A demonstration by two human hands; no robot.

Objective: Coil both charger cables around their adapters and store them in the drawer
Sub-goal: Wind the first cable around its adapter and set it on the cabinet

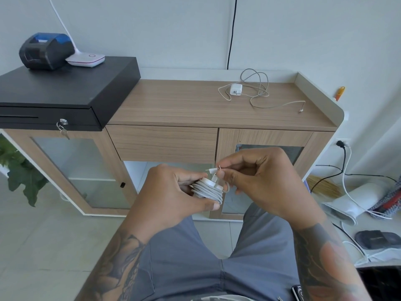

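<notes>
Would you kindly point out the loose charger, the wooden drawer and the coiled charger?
loose charger [233, 90], head view, white adapter body.
wooden drawer [162, 141], head view, front panel.
coiled charger [208, 191], head view, wound cable turns.

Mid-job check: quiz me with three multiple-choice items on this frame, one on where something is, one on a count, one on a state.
1. Where does the uncoiled charger lie?
A. on the wooden cabinet top
B. on the black cash drawer
C. on the floor

2. How many chargers have the cable wound around the adapter?
A. none
B. one
C. two

3. The wooden drawer is:
A. pulled fully out
B. half open
C. closed

Answers:
1 A: the loose charger sits on the cabinet top.
2 B: only the coiled charger is wound; the left hand holds it and the right hand pinches its cable end.
3 C: the drawer front is flush.
</notes>
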